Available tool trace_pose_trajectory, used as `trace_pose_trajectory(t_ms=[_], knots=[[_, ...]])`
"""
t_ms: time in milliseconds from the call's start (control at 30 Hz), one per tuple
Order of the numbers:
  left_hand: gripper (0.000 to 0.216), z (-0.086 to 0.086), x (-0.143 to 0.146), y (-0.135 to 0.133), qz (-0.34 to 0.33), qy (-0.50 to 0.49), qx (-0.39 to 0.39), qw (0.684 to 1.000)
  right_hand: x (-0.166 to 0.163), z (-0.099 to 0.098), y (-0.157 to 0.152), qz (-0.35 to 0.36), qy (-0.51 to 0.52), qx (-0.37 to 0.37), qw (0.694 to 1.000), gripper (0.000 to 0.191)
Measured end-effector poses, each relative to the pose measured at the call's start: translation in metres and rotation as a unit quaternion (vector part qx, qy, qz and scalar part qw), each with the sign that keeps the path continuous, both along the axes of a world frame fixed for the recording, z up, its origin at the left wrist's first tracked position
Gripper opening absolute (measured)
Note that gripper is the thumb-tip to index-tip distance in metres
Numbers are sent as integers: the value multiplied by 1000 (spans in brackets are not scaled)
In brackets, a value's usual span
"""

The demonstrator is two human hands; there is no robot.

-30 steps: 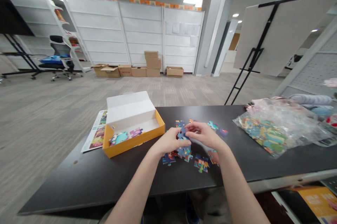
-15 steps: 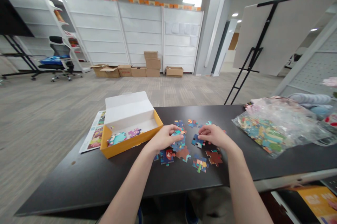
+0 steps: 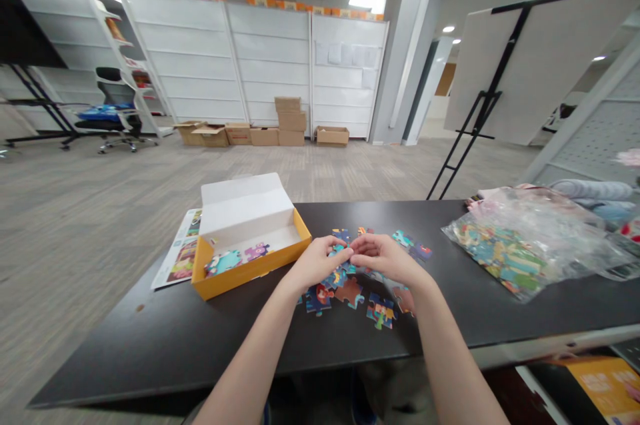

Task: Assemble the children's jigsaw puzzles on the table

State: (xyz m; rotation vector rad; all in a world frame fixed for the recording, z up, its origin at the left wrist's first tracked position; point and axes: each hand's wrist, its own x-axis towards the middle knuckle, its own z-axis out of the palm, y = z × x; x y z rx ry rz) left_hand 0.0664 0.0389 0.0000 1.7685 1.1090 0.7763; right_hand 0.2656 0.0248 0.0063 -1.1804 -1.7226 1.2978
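Note:
Over a loose group of puzzle pieces on the black table, my left hand (image 3: 323,260) curls its thumb and fingers on teal-blue puzzle pieces (image 3: 337,276). My right hand (image 3: 384,257) meets it from the right, fingertips pinched together at the left thumb tip; the piece between them is mostly covered. Nearer me lie a puzzle piece with a red-haired figure (image 3: 319,298), a brown piece (image 3: 350,292) and a piece with yellow and green (image 3: 381,311). Another brown piece (image 3: 405,298) is partly under my right wrist. Teal and blue pieces (image 3: 413,245) lie beyond my right hand.
An open yellow box (image 3: 253,272) with several pieces stands left on the black table (image 3: 165,352), over a printed sheet (image 3: 175,258). Clear plastic bags (image 3: 505,245), one with colourful pieces, lie at right. Beyond are an easel board (image 3: 530,72) and cardboard boxes (image 3: 290,122).
My right hand has moved left with a blue puzzle piece until its fingertips meet my left hand, uncovering pieces at the right. My left hand stays nearly in place.

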Motion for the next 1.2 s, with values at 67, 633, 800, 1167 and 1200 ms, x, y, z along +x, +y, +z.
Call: trace_pose_trajectory(t_ms=[67,633,800,1167,1200], knots=[[46,1,-1,-1,-9,-1,17,1000,-1,-3,2,1,14,-14,1000,38],[57,19,-40,-8,-83,102,-25,991,0,-23,13,-10,-217,201,955,11],[61,20,-50,-14,-67,131,-16,989,-2,-29,17,29,-279,256,925,15],[53,8,-43,-8,-103,63,-5,993,-13,-34,19,-12,-348,270,898,31],[56,8,-41,-8,-107,54,-4,993,-14,-32,18,-20,-333,267,904,28]])
